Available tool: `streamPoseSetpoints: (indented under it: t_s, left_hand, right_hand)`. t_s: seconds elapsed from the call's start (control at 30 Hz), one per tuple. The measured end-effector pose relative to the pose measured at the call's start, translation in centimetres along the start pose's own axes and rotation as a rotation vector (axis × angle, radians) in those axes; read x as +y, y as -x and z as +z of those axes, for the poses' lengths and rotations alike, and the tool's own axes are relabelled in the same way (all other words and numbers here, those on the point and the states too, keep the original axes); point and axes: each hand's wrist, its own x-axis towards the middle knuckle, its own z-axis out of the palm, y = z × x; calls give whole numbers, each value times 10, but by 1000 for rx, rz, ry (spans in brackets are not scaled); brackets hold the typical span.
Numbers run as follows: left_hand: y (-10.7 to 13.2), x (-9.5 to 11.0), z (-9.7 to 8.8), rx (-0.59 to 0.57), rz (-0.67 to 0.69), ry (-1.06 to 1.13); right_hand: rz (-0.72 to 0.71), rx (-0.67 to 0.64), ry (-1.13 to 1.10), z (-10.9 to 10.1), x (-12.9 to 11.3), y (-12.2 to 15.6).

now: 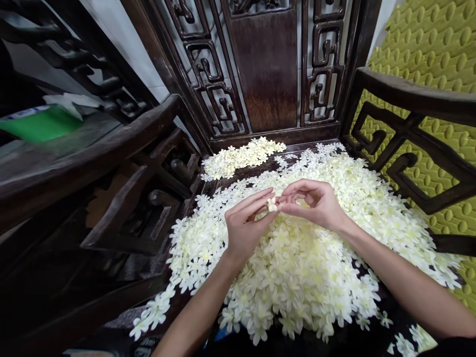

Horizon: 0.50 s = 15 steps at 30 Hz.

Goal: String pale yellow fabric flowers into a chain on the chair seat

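Between my two hands, above a broad heap of white flowers (297,267), is a small cream-white flower (272,204). My left hand (247,218) has its thumb and fingers closed around the flower from the left. From the other side, my right hand (316,203) pinches with thumb and forefinger at the flower's right edge; its other fingers curl inward. Whatever lies right between the right fingertips is too small to make out. The heaped flowers have pale yellow centres and spread over the dark wooden seat, under both forearms.
A separate strip of yellower flowers (243,157) lies along the seat's back. Carved armrests (427,104) and a tall wooden backrest (266,74) enclose the seat. On the right hangs yellow-green padded material (435,44); at far left is a green object (44,124).
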Motion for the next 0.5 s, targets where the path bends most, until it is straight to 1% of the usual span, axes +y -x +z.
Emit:
streamPoseSetpoints:
  t_s: [0.1,0.2,0.27,0.37,0.43,0.5]
  left_hand:
    - [0,-3,-1,-17,14,-12]
    - [1,-4,0,-18,26,-51]
    - [1,-2,1,-15,-51,7]
    - [1,5,3,-4,-185,153]
    - [0,8,5,4,-217,187]
    - [0,10,6,33,-200,194]
  right_hand:
    - [-28,32,102,4,2,2]
    - [-9,92,105,5,4,2]
    - [20,121,52,4,5,1]
    - [55,142,-53,3,6,0]
    - [70,147,-102,3,7,-1]
    - [73,186,-117,6,7,-1]
